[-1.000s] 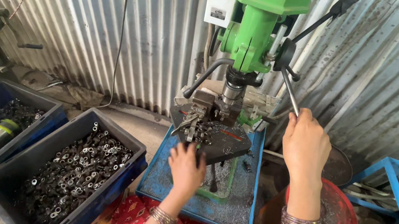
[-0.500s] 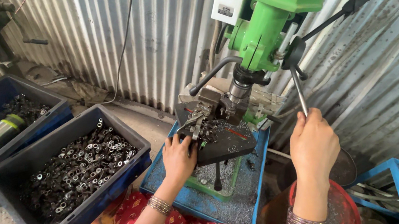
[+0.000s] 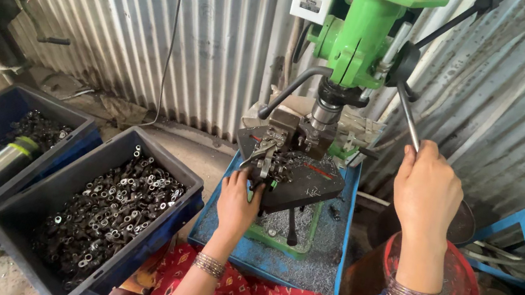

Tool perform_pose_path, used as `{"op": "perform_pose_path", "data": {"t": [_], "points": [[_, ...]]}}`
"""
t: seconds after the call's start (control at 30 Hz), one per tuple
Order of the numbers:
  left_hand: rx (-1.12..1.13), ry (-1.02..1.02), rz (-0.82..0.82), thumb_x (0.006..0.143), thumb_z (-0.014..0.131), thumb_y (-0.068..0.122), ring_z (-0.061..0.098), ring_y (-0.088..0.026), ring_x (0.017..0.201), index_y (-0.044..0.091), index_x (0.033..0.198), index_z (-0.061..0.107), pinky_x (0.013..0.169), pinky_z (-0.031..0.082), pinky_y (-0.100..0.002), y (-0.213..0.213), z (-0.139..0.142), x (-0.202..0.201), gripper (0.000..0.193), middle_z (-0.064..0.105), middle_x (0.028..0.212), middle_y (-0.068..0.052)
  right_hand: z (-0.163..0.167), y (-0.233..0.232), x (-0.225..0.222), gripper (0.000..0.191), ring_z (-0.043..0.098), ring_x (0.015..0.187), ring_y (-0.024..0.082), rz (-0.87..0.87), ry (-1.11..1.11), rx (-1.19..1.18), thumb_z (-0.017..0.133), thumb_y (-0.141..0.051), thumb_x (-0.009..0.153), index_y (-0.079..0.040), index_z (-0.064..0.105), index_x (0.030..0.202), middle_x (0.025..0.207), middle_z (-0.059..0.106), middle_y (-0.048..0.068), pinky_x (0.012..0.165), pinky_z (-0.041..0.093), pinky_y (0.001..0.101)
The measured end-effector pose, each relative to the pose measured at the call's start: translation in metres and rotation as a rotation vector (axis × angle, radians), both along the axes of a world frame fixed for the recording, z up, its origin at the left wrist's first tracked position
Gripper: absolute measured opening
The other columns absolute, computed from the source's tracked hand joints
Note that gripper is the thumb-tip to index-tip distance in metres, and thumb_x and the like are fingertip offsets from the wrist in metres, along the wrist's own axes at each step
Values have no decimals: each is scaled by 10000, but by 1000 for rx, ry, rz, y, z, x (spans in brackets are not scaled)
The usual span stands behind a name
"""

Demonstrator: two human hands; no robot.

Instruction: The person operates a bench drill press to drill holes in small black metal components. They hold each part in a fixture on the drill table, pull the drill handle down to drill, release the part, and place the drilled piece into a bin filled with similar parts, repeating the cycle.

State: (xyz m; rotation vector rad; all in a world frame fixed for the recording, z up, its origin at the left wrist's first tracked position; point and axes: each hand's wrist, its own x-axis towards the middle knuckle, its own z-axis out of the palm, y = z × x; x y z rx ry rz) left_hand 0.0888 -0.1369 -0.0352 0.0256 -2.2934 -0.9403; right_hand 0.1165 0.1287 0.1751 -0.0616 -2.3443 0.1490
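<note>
Head view looks down on a green drill press (image 3: 364,37) against corrugated metal sheeting, its dark work table (image 3: 302,182) strewn with small metal parts. Left of it, a dark crate (image 3: 181,180) sits heaped with metal rings, likely stock waiting its turn, so much work seems left. The right hand (image 3: 427,191) is wrapped tight round the feed lever (image 3: 407,118). The left hand (image 3: 238,205) reaches to the table's near edge, fingertips at the clamp fixture (image 3: 269,152); whether they pinch a part, I cannot tell.
</note>
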Motion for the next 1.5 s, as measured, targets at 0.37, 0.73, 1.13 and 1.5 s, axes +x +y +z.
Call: {"op": "perform_pose_path", "data": {"t": [0.37, 0.73, 1.13, 1.5], "points": [[552, -336, -157, 965, 662, 254, 651, -242, 737, 63, 1240, 663, 698, 538, -369, -13, -26, -3, 335, 766, 1042, -111, 2, -6, -2, 262, 679, 752, 458, -21, 1, -8, 593, -268, 1082, -21, 622, 1001, 864, 701, 207, 667, 535, 540], [1884, -658, -794, 1039, 562, 138, 654, -126, 796, 123, 1235, 629, 692, 518, -285, 109, -17, -39, 208, 730, 1030, -55, 5, -9, 0, 248, 680, 767, 465, -19, -14, -53, 595, -270, 1082, -31, 639, 1027, 854, 700, 220, 678, 533, 552], [1845, -267, -438, 1064, 519, 268, 651, -167, 694, 212, 1393, 430, 601, 493, -299, 144, -3, -122, 345, 728, 938, -56, 6, -1, -2, 268, 684, 769, 456, -14, -32, -50, 579, -265, 1068, -9, 613, 997, 878, 703, 205, 670, 540, 541], [1607, -264, -276, 1027, 595, 314, 672, -165, 762, 161, 1394, 444, 610, 524, -321, 143, -7, -138, 424, 702, 1051, -56, 4, -1, -8, 267, 683, 748, 460, -28, -29, -22, 583, -268, 1070, -8, 625, 1028, 858, 699, 216, 652, 541, 542]]}}
